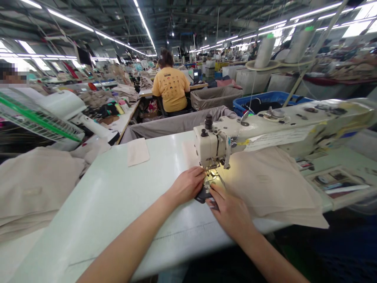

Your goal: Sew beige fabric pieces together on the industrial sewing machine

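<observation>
Guiding a small dark piece (201, 196) by touch, the two hands sit close together just short of the lit presser foot (215, 173) of the sewing machine (208, 149). The left hand (188, 184) rests its fingertips beside the foot, the right hand (232, 212) at the piece's near right side; whether either pinches or only presses, I cannot tell. A slip could bring fingertips under the needle, and uneven pressure could skew the piece. The beige fabric panels (273, 188) crowd the right hand and overhang the table (126, 204), so a forearm could drag them. The machine head blocks the far side; a loose beige piece (138, 152) lies left.
</observation>
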The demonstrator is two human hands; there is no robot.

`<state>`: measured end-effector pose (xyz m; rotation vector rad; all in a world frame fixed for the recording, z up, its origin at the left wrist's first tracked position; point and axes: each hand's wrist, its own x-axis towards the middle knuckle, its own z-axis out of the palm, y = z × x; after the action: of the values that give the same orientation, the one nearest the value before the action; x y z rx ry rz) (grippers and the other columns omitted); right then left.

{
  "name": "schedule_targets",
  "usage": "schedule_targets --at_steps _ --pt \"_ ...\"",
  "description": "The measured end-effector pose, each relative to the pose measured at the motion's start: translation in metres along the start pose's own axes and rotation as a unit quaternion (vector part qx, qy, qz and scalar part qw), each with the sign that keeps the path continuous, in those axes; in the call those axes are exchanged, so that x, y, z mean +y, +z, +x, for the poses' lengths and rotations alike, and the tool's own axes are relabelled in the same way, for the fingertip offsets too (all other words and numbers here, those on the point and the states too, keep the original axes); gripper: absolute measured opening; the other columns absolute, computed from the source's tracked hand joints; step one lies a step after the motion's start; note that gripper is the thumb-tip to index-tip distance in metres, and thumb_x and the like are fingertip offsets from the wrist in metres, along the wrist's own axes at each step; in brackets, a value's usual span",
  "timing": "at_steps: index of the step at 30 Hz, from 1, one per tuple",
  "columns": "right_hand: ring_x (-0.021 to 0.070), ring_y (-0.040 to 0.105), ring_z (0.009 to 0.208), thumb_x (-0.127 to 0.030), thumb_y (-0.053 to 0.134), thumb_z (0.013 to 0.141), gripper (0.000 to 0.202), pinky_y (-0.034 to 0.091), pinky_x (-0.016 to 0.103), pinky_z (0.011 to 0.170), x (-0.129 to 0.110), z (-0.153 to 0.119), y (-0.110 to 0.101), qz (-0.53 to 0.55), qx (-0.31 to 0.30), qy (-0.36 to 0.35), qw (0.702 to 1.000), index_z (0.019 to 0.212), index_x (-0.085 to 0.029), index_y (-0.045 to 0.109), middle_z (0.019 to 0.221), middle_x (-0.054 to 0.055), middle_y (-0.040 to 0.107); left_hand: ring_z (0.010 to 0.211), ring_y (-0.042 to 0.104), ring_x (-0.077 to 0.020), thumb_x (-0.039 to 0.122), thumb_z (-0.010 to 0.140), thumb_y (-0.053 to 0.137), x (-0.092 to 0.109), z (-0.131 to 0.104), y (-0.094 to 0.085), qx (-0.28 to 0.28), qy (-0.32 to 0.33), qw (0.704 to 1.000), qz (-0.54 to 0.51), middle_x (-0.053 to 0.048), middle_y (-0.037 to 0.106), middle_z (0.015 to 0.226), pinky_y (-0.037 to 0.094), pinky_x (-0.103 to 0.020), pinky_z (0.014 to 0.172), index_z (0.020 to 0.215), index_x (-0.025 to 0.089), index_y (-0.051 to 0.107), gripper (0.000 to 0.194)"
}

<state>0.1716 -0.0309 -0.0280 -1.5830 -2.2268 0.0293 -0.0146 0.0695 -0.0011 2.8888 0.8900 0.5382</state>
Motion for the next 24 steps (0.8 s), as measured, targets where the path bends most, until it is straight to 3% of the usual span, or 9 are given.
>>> schedule_targets --at_steps 10,24 --pt "0.0224 0.074 0.099 -0.023 0.054 0.095 0.036 0.061 0.031 0.078 -0.0013 0.0003 -0.0015 0.002 -0.005 0.0 1.0 0.128 -0.017 0.066 0.139 0.01 0.064 0.12 0.061 -0.0254 0.02 0.101 0.042 0.0 -0.0031 0.0057 0.029 -0.017 0.999 0.018 -0.015 0.065 0.127 0.055 -0.044 0.103 0.125 0.015 0.062 0.031" --pt "0.0227 0.073 0.098 -0.023 0.053 0.096 0.033 0.06 0.031 0.077 -0.0049 0.0025 -0.0064 0.017 -0.02 0.015 1.0 0.127 -0.019 0.066 0.14 0.008 0.064 0.132 0.053 -0.0262 0.02 0.099 0.046 -0.0004 -0.0032 0.0062 0.012 -0.044 0.998 0.035 -0.014 0.064 0.13 0.05 -0.046 0.109 0.129 0.014 0.058 0.033"
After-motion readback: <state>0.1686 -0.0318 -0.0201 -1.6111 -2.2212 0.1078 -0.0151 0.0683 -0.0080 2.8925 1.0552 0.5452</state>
